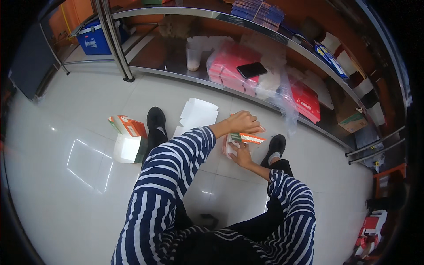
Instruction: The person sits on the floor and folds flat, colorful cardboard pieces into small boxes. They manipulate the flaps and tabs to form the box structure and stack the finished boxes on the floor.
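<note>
From where I stand, the leftmost piece of this work is a carton (pixel 129 148) sitting open on the glossy pale floor (pixel 88 181), its outside printed orange and green, its inside plain white, one flap standing up. The left shoe (pixel 156 118), dark and smooth, is just beside it. Next comes a white card sheet (pixel 199 114), thin, matt and cut with notched edges, lying partly hidden behind the striped sleeve (pixel 165 165). Above it, on the metal shelf (pixel 150 55), stands a clear cup (pixel 193 57)

Further right, the held carton (pixel 252 138) is near the floor between the two feet. The left hand (pixel 244 122) bends its fingers over the far printed panel; I cannot tell whether they are clamped on it. The right hand (pixel 241 155) lies on the near, pale side with its fingers apart. The step seems to be folding. To do it well, I'd keep that spread palm as a light brace, bend the panel along its crease only, and line up the edges before pressing; stiff card like this would likely dent under a hard push

Beyond, crinkled clear plastic wraps flat red card (pixel 232 59), with a slick black phone (pixel 251 70) on top
</note>
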The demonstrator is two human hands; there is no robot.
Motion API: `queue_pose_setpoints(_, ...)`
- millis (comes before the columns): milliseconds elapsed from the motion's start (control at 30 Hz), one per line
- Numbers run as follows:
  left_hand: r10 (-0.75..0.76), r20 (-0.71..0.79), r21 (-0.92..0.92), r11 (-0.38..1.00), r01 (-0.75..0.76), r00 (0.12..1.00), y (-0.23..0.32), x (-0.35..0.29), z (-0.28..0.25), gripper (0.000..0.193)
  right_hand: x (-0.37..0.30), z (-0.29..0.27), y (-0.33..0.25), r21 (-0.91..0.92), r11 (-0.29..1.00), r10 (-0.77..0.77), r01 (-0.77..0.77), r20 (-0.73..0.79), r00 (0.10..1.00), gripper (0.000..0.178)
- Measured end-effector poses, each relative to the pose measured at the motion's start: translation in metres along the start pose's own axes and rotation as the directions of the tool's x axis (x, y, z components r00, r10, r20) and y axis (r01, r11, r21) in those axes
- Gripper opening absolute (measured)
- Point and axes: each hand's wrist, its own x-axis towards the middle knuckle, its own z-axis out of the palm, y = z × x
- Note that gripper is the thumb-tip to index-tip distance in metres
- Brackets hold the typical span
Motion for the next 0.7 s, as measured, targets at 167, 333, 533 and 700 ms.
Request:
queue_pose_setpoints(167,-0.453,0.060,-0.536,0.737,0.411,0.890,-0.011,-0.015,-0.002,0.033,0.010,0.015,0.045,0.229,0.955,0.079,-0.189,0.415,0.906,0.052)
queue_pose_setpoints(333,-0.624,0.557,0.122,0.714,0.689,0.548,-0.024,-0.132,-0.037,0.065,0.039,-0.001,0.034,0.213,0.913,0.092,-0.347,0.722,0.686,0.059)
queue_pose_setpoints(533,-0.423,0.894,0.369,0.881,0.296,0.146,0.047,-0.229,-0.025,0.097,0.013,0.021,0.051,0.242,0.966,-0.039,-0.095,0.497,0.867,0.062)
queue_pose_setpoints(700,-0.231,0.873,0.279,0.959,-0.051,0.429,0.048,-0.233,-0.003,0.052,0.016,0.019,0.048,0.270,0.946,0.010,-0.180,0.530,0.848,0.062)
